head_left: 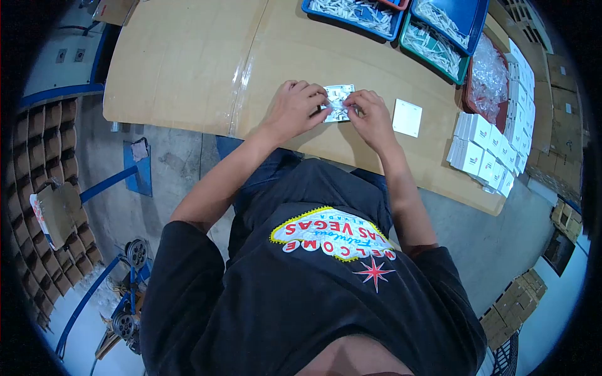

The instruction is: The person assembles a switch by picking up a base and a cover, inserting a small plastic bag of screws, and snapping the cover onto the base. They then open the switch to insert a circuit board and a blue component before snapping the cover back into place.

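Observation:
My left hand [300, 108] and my right hand [370, 116] face each other near the table's front edge, fingers closed in a pinch. Between the fingertips is a small, shiny clear plastic bag [338, 104], its contents too small to make out. Under it lies a white sheet with dark print [340, 89], partly covered by the fingers. A plain white square card [407, 118] rests flat just right of my right hand, apart from it.
Blue trays [357, 19] and a green tray [433, 53] hold many thin white pieces at the back. A red bin [467, 100] is heaped with clear plastic bags. Stacks of small white boxes [483, 150] stand at the right on the cardboard-covered table [182, 62].

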Motion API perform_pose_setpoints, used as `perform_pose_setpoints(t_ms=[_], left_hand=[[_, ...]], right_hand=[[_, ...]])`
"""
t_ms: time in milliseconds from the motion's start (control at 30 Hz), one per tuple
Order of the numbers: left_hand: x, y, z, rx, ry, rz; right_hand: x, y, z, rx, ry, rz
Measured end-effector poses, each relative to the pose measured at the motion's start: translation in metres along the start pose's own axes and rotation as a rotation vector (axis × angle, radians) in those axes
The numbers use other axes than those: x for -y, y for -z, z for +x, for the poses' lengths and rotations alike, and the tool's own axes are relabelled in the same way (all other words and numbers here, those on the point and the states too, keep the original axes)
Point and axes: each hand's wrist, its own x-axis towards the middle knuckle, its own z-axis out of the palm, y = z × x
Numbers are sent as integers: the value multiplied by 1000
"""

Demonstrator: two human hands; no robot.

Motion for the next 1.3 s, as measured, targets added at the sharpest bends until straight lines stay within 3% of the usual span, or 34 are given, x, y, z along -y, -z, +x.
perform_pose_setpoints(t_ms=[167,367,533,800,867,967,1200,1300], left_hand=[[-4,-1,3,-8,88,-53],[-6,7,20,249,273,-68],[-4,5,20,121,99,-113],[-7,5,1,73,44,-143],[-9,10,-2,73,33,-159],[-6,6,-7,56,-7,-124],[2,0,-8,63,-20,-155],[-1,-1,-4,69,-14,-146]], right_hand=[[-2,11,1,124,32,147],[-1,20,2,210,56,114],[-11,20,4,252,74,68],[1,24,10,278,75,-18],[10,27,15,360,-103,-130],[15,24,21,368,-156,-165],[23,25,18,319,-140,-222],[27,34,24,445,-177,-287]])
